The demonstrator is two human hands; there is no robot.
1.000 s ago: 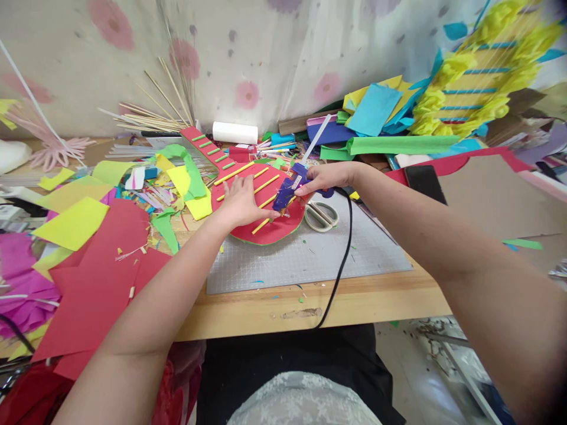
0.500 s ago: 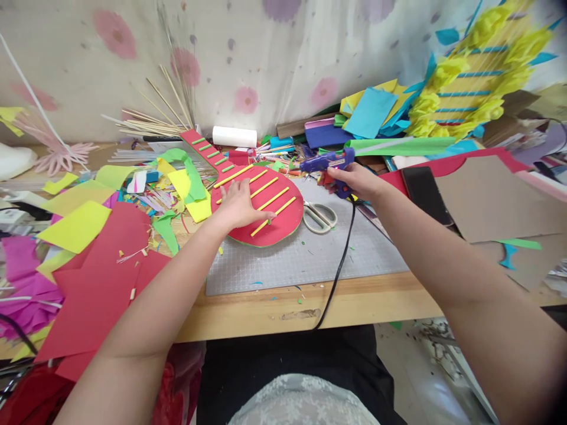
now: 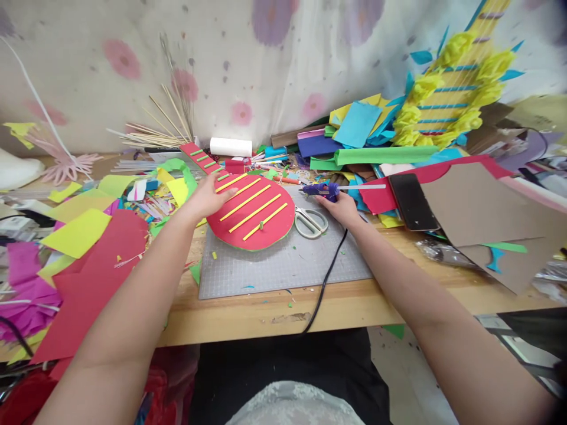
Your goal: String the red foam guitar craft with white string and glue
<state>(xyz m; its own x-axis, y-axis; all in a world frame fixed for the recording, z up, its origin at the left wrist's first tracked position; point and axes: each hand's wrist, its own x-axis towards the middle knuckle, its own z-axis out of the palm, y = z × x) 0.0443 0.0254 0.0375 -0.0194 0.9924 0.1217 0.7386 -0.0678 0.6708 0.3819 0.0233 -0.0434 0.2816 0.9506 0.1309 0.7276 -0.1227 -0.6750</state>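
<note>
red guitar cutout [image 3: 246,208] lies partly on grey mat [image 3: 274,268]

the left hand [image 3: 206,198] touches it where neck meets body; whether it pinches, i cannot tell. the right hand [image 3: 341,208] wraps a purple glue gun [image 3: 321,189]. scissors [image 3: 311,222] lie just beside the round end.

Red guitar-shaped cutout [image 3: 249,209], 5 yellow strips [image 3: 255,213] across its body, lies flat; purple glue gun [image 3: 326,190] to its right

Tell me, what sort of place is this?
It looks like a craft workspace: there is a glue gun, scissors lying on a gridded cutting mat, and coloured sheets scattered around.
</note>
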